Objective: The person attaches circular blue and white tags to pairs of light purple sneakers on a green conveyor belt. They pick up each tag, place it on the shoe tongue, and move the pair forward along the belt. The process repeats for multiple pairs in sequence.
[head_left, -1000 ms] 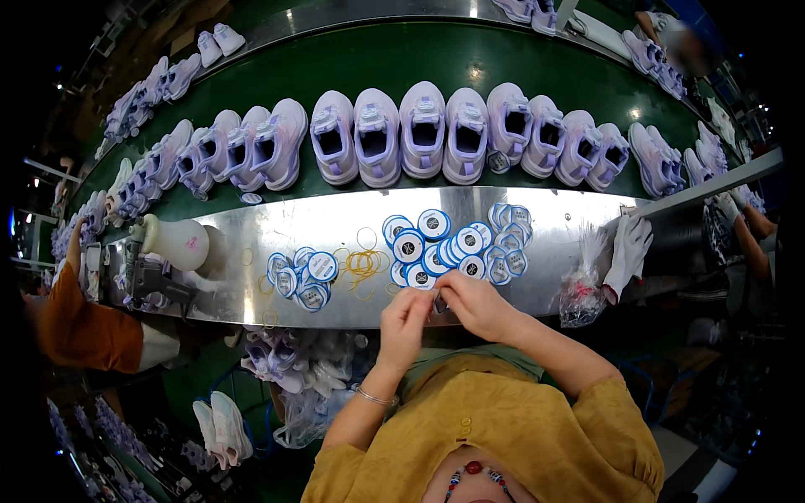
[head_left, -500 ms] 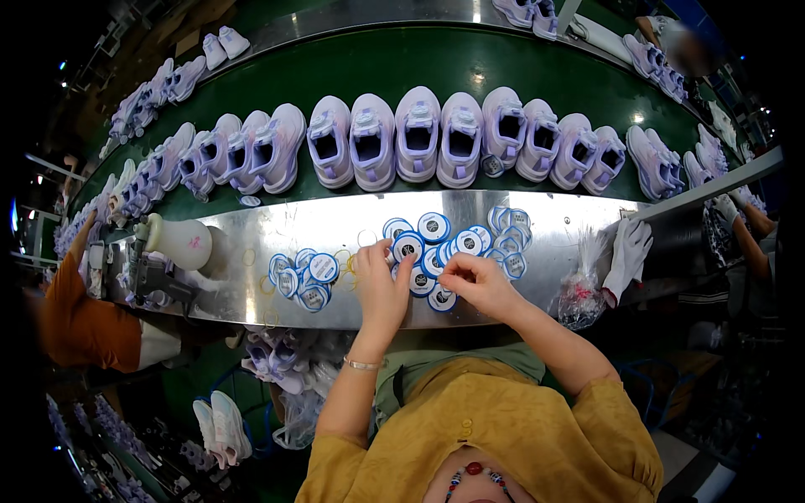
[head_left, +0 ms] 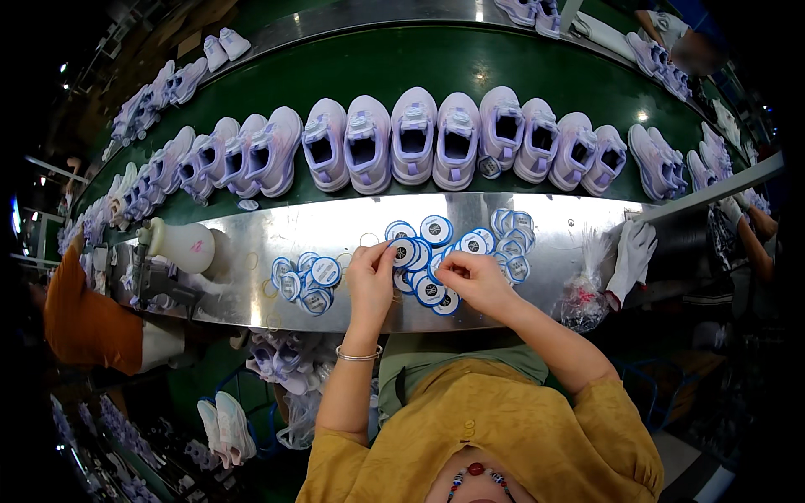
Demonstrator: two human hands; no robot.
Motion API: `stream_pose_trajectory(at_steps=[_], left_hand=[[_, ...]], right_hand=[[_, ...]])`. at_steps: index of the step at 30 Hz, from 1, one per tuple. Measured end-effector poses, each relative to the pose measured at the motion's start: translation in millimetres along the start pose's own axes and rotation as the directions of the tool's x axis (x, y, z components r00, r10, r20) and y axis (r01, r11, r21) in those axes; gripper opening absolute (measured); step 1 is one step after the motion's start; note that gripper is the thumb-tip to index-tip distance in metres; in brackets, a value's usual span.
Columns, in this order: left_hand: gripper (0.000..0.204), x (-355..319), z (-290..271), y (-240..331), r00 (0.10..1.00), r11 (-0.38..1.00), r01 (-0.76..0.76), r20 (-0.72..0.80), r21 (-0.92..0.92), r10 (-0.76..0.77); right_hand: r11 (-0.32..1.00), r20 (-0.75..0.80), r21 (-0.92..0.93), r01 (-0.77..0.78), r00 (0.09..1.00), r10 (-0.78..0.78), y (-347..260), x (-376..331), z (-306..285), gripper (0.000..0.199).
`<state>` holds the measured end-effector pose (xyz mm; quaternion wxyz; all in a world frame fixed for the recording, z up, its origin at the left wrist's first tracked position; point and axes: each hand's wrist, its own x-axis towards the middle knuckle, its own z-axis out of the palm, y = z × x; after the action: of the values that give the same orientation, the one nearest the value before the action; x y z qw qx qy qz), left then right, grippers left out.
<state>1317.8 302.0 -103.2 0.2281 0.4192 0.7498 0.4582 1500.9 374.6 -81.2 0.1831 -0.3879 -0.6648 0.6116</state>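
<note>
A loose pile of round white tags with blue rims (head_left: 436,228) lies on the metal worktop in front of me. My left hand (head_left: 371,275) pinches the edge of a round tag (head_left: 404,252) at the pile's left side. At the pile's near right, my right hand (head_left: 476,282) has its thumb and fingertips pressed together beside the tags; whatever they hold is hidden. Another heap of round tags (head_left: 325,271) sits to the left, with thin yellowish rings around it. More tags (head_left: 517,268) lie overlapping on the right.
A row of pale lilac sneakers (head_left: 414,142) stands on the green belt (head_left: 335,71) beyond the steel worktop (head_left: 251,302). A white container (head_left: 186,245) lies at left; a plastic bag (head_left: 583,302) and white gloves (head_left: 631,256) lie at right. Other people work on both sides.
My left hand has closed on a round tag at the pile's left side. Some tags in the pile have shifted. The sneakers have slid slightly left.
</note>
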Motion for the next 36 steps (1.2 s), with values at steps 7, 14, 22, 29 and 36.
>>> stream_pose_trajectory(at_steps=[7,14,22,29,36], left_hand=[[0.021,-9.3,-1.9,4.6,0.967,0.905,0.255,0.062,-0.339,-0.249],[0.020,-14.8,-6.9,7.2,0.982,0.929,0.180,0.002,-0.324,-0.190],[0.015,-20.7,-10.7,17.6,0.941,0.792,0.315,0.065,-0.523,-0.331],[0.020,-14.3,-16.7,20.8,0.954,0.557,0.277,0.156,-0.783,-0.254],[0.008,9.1,-39.8,18.3,0.975,0.563,0.184,0.077,-0.806,-0.208]], right_hand=[[0.988,-0.093,-0.121,0.100,0.989,-0.112,-11.7,15.2,10.8,0.018],[0.956,-0.117,-0.248,0.158,0.974,-0.192,-16.3,26.0,20.6,0.017],[0.946,-0.067,-0.288,0.146,0.983,-0.172,-16.7,33.1,29.0,0.017],[0.903,-0.006,-0.343,0.257,0.961,-0.276,-27.7,47.8,43.1,0.018],[0.700,0.125,-0.473,0.535,0.827,-0.548,-47.7,61.9,61.3,0.011]])
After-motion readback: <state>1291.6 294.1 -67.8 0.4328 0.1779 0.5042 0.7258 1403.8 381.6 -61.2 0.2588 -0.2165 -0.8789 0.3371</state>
